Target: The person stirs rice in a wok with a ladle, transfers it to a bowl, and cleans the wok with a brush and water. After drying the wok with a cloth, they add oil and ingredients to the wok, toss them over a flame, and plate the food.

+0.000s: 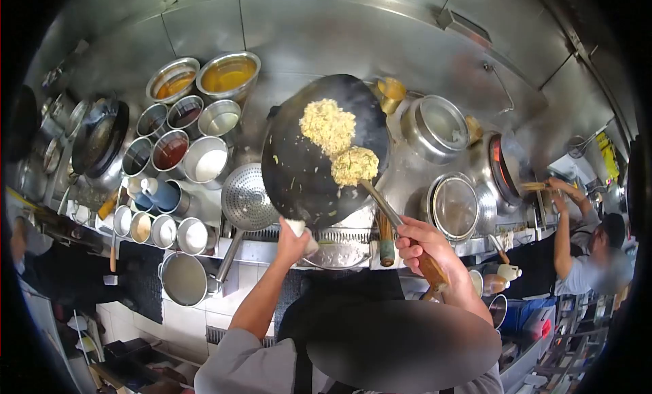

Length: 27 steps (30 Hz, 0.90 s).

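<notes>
A dark wok [292,183] stands before me with a mound of fried rice [327,124] on its far side. My right hand [422,248] is closed round the wooden handle of a metal ladle [382,202]. The ladle's head is inside the wok, hidden under a heap of rice [355,166]. At the wok's near edge, my left hand [293,245] grips a folded white cloth [296,227]; whether it holds the rim or a handle through the cloth cannot be seen. Left of the wok, a perforated strainer [250,197] lies with its handle toward me.
Bowls of orange liquid [227,75] and several sauce pots [170,151] stand to the left, with small seasoning pots [164,231] nearer. A bamboo brush [386,248] rests beside my right hand. Lidded pots [443,126] are on the right. A co-worker [584,251] works farther right.
</notes>
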Available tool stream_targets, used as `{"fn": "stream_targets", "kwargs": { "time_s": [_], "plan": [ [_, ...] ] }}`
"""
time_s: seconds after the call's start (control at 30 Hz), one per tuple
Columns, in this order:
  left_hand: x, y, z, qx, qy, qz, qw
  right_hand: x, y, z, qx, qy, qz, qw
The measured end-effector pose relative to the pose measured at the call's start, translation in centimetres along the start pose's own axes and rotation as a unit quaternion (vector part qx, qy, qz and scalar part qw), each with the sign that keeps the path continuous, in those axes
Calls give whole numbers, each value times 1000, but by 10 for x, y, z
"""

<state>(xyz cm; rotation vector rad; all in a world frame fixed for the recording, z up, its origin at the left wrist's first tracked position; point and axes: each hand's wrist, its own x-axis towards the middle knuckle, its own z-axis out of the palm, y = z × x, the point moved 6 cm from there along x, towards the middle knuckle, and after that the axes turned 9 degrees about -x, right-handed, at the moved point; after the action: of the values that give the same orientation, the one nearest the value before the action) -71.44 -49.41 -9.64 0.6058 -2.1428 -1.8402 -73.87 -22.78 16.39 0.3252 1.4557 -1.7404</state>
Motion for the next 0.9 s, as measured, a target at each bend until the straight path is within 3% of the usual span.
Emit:
{"fn": "stream_targets", "kwargs": {
  "time_s": [0.13, 0.23, 0.27, 0.33, 0.37, 0.4, 0.47, 0.53, 0.6, 0.7, 0.8, 0.9],
  "plan": [
    [1, 21, -15, 7, -18, 48, 999, -5, -20, 17, 28, -16, 18, 999],
    [1, 24, -8, -10, -14, 41, 999, 10, -1, 10, 125, -88, 32, 988],
    [-1, 42, -6, -57, -5, 84, 995, 15, 9, 2, 131, -83, 41, 987],
    [7, 31, 5, -118, -27, -34, 992, 30, 31, -15, 126, -89, 42, 987],
    [4, 29, 11, -213, -32, -136, 967, 37, 49, -28, 94, -137, 39, 985],
    [6, 36, 10, -215, -18, -140, 966, 39, 65, -38, 103, -153, 37, 982],
    [-6, 25, 23, -335, -64, -332, 880, 44, 94, -65, 54, -135, 45, 988],
    [-13, 13, 34, -361, -85, -348, 861, 40, 109, -74, 57, -141, 53, 987],
    [-21, 19, 42, -347, -72, -320, 878, 45, 127, -83, 97, -170, 72, 978],
    [-22, 5, 38, -347, -100, -334, 871, 65, 148, -84, 34, -218, 81, 972],
    [-23, 2, 39, -368, -145, -352, 848, 80, 156, -82, 26, -166, 31, 985],
    [-20, -6, 41, -380, -171, -354, 838, 77, 161, -56, 116, -107, 22, 987]
  ]
}}
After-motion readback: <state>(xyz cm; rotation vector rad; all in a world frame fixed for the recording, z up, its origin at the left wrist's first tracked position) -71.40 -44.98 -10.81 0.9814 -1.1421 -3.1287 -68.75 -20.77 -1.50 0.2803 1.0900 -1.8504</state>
